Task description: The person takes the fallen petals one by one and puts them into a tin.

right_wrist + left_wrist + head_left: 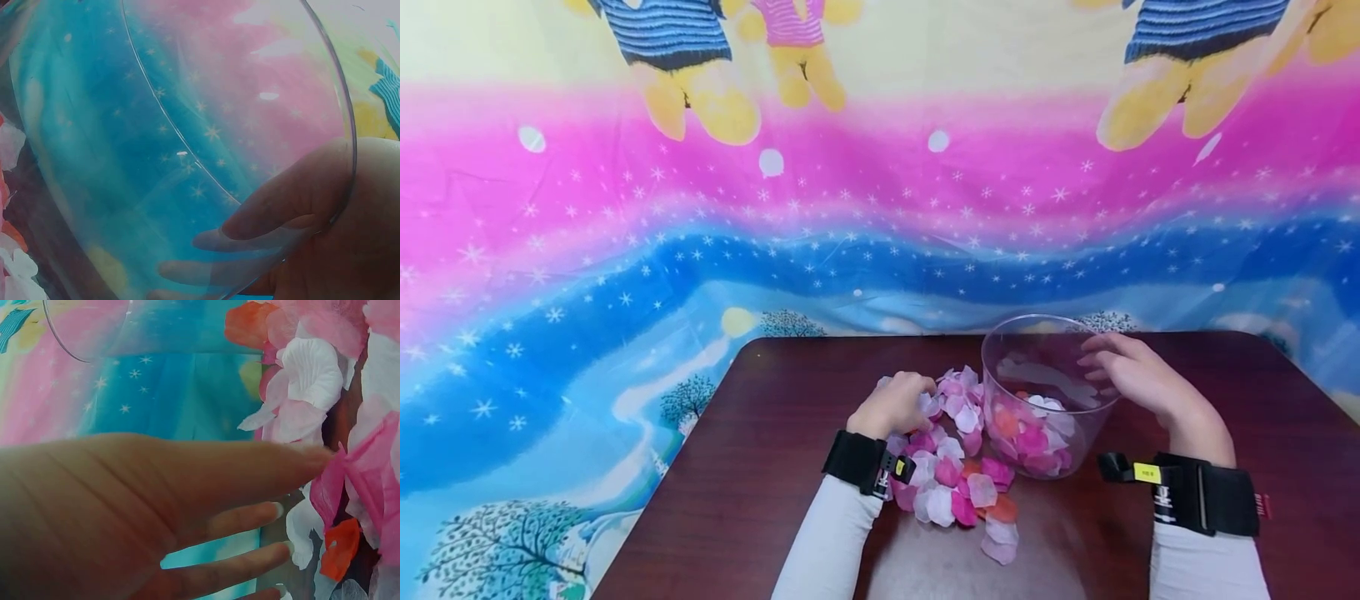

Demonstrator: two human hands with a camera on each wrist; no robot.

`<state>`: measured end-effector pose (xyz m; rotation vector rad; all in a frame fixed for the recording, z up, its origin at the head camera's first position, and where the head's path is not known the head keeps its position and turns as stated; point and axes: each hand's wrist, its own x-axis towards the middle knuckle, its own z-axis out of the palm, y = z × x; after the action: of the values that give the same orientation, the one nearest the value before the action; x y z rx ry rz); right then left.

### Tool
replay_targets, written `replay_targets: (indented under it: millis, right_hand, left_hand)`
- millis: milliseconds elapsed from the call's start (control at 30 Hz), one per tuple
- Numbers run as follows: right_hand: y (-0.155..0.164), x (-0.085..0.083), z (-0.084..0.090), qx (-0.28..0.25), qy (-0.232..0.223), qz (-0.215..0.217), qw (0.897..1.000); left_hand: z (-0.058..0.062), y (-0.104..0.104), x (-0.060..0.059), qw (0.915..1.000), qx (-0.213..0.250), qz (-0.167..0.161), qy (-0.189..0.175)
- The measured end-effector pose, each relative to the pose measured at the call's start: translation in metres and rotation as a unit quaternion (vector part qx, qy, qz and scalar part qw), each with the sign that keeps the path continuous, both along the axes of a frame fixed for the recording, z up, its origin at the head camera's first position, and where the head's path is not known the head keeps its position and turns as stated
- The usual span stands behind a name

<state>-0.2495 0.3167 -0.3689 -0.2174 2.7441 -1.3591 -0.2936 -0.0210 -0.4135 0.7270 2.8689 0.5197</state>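
Observation:
Artificial flower petals point(940, 492) in pink, white and orange lie heaped on the table. My left hand point(891, 406) is at the left of the heap; in the left wrist view its thumb point(269, 459) reaches a bright pink petal point(329, 494), with the other fingers loosely extended below. Right of the heap stands a clear plastic bucket point(1048, 392), partly filled with similar petals point(1033, 437). My right hand point(1138, 375) is at the bucket's right side by the rim, its fingers point(206, 272) extended and seen through the clear wall in the right wrist view.
The dark brown wooden table point(790, 467) has rounded far corners. Close behind it hangs a printed cloth backdrop point(880, 208) with bears, snowflakes and trees. A few petals point(1000, 542) lie apart from the heap toward the near edge.

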Motion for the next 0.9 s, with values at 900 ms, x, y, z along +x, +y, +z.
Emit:
replay_targets:
  millis: [900]
  right_hand:
    - [-0.001, 0.002, 0.001, -0.001, -0.001, -0.002, 1.000]
  left_hand:
    - [-0.022, 0.008, -0.005, 0.9992, 0.014, 0.014, 0.036]
